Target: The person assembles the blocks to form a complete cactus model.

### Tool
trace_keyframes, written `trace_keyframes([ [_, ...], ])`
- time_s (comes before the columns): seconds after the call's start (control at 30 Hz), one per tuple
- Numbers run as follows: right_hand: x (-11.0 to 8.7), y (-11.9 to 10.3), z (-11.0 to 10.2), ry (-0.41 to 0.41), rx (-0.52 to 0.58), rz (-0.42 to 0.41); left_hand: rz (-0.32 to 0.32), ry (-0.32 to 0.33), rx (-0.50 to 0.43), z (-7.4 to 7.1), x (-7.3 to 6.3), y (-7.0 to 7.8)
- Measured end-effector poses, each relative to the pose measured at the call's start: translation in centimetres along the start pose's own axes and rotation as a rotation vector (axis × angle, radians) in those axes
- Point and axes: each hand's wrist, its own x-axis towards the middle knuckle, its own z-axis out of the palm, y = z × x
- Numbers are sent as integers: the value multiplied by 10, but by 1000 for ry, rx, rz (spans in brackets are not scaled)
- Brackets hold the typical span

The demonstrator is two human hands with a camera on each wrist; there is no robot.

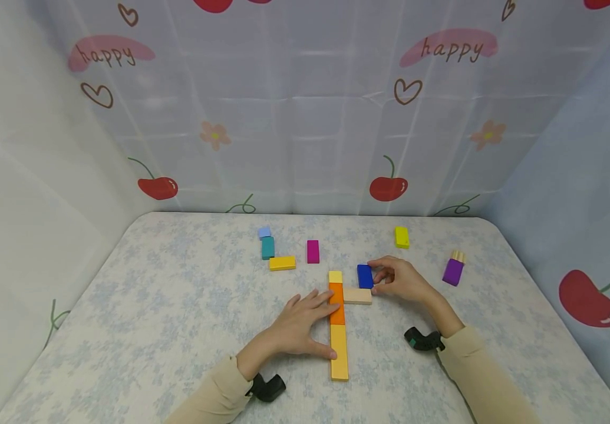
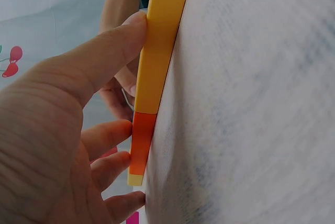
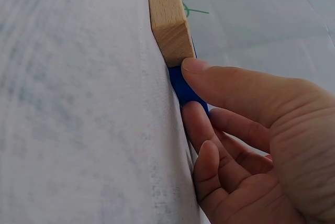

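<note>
A column of blocks lies on the table: a long yellow-orange block (image 1: 339, 353), an orange block (image 1: 337, 306) and a pale yellow end (image 1: 335, 277). My left hand (image 1: 299, 323) rests along its left side with fingers spread, thumb on the long block and fingertips at the orange one. A plain wooden block (image 1: 358, 296) extends rightward from the column. Just beyond it lies a blue block (image 1: 365, 277), which my right hand (image 1: 402, 281) grips at its right side between thumb and fingers. In the right wrist view the thumb is beside the wooden block's end (image 3: 178, 46).
Farther back lie a magenta block (image 1: 312, 251), a yellow block (image 1: 282, 263), a teal block (image 1: 267, 248), a light blue block (image 1: 264, 232) and a lime block (image 1: 402, 237). To the right is a purple block (image 1: 452, 272) with pale yellow pieces. Curtains surround the table.
</note>
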Motion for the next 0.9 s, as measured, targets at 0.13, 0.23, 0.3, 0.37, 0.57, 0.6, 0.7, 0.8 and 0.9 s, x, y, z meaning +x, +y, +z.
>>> trace_keyframes([
  [0.13, 0, 0, 0, -1, 3, 1, 0, -1, 2, 0, 0, 0],
  [0.23, 0, 0, 0, -3, 4, 6, 2, 0, 2, 0, 0, 0],
  [0.3, 0, -1, 0, -4, 5, 10, 3, 1, 2, 0, 0, 0],
  [0.37, 0, -1, 0, -6, 6, 14, 3, 2, 4, 0, 0, 0],
  [0.57, -1, -3, -6, -14, -12, 25, 7, 5, 13, 0, 0, 0],
  [0.6, -1, -4, -8, -9, -18, 26, 9, 5, 13, 0, 0, 0],
  [0.7, -2, -3, -15, 20, -40, 30, 13, 6, 10, 0, 0, 0],
  [0.8, -1, -1, -23, 68, -64, 46, 17, 5, 1, 0, -1, 0],
  [0.9, 2, 2, -32, 117, -97, 74, 16, 5, -6, 0, -1, 0],
])
